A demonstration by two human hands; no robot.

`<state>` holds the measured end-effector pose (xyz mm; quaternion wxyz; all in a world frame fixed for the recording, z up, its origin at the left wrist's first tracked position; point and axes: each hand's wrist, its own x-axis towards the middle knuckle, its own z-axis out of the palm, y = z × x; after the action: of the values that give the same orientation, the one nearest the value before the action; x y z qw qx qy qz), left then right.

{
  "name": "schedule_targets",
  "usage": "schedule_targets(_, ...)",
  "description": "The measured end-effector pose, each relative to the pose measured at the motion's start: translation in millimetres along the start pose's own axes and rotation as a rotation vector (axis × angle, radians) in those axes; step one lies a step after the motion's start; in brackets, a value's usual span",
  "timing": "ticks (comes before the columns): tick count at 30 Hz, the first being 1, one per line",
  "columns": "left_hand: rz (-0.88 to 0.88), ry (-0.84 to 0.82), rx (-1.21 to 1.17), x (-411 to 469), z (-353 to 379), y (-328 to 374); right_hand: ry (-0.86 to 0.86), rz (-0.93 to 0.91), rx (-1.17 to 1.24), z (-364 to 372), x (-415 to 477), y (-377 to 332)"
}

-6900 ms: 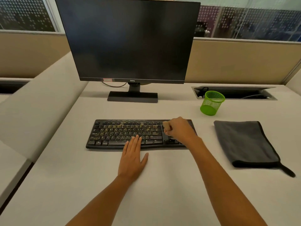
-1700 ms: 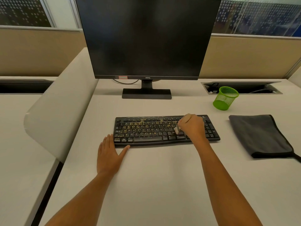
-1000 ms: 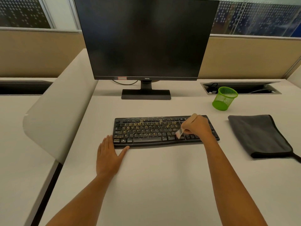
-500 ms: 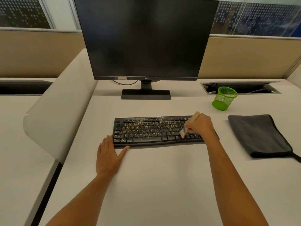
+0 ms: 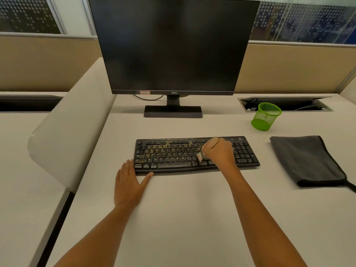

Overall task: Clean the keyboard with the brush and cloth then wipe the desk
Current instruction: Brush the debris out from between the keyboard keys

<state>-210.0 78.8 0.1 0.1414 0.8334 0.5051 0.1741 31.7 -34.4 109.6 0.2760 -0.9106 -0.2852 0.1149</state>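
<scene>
The step in hand is, I think, the brushing of the keyboard [image 5: 169, 165]; the cloth and the wiping of the table come only later. To do it well, the brush [image 5: 200, 156] should move in short, light strokes along each row of keys, always in one direction, so that the yellow crumbs [image 5: 161, 151] are pushed off one edge and not scattered back over the cleaner keys. The bristles should reach into the gaps between the keys, but without hard pressure, because otherwise a key could be pressed down or the keyboard could slide. The right hand [image 5: 218, 154] is closed around the brush. The pale handle comes out above the knuckles, and the bristles come out below the fingers and touch the keys a little to the right of the middle of the board. Most crumbs lie to the left of the bristles, over the letter keys, and the number pad on the right looks nearly free of them. The left hand [image 5: 129, 185] lies flat on the table [image 5: 183, 218], with straight fingers and holding nothing, against the front left corner of the keyboard, which probably keeps it steady. The dark grey cloth [image 5: 306, 160] lies folded on the table, well to the right of the right hand, and no hand touches it.
</scene>
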Motion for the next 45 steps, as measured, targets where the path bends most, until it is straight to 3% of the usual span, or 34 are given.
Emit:
schedule_targets(7,-0.005,-0.003,-0.002,-1.7,-1.1,1.8,-0.159,0.027,-0.119,-0.7,-0.8,-3.2)
schedule_targets(11,-0.005,-0.004,-0.015,-1.8,-2.2,2.6,-0.033,-0.048,0.081,3.6,-6.6,-9.1)
schedule_targets(13,-0.006,-0.003,-0.014,-2.1,-2.1,2.7,-0.06,-0.029,0.127,10.7,-11.6,-9.6)
schedule_targets(17,-0.007,-0.01,-0.002,-1.3,-1.1,2.0,-0.156,-0.021,-0.031,16.7,-8.2,-9.1)
schedule_targets(22,-0.005,-0.013,-0.013,-1.8,-1.9,1.8,-0.047,-0.05,0.076,14.8,-6.5,-12.0)
schedule_targets(27,-0.009,-0.013,-0.01,-1.6,-1.7,2.6,-0.195,-0.004,-0.061,19.4,-6.6,-12.6)
schedule_targets(32,-0.007,-0.02,-0.005,-1.6,-1.6,1.8,-0.052,-0.063,0.044,17.2,-8.0,-21.5)
schedule_targets(37,-0.012,-0.025,-0.009,-1.2,-0.7,1.1,-0.162,-0.007,-0.1,20.2,-15.6,-27.1)
schedule_targets(42,-0.016,-0.026,-0.011,-1.3,-0.7,1.0,-0.125,-0.047,-0.016,16.6,-15.4,-25.7)
schedule_targets(45,-0.011,-0.019,-0.008,-1.1,-0.1,1.3,-0.2,-0.065,-0.059,21.3,-18.2,-24.3)
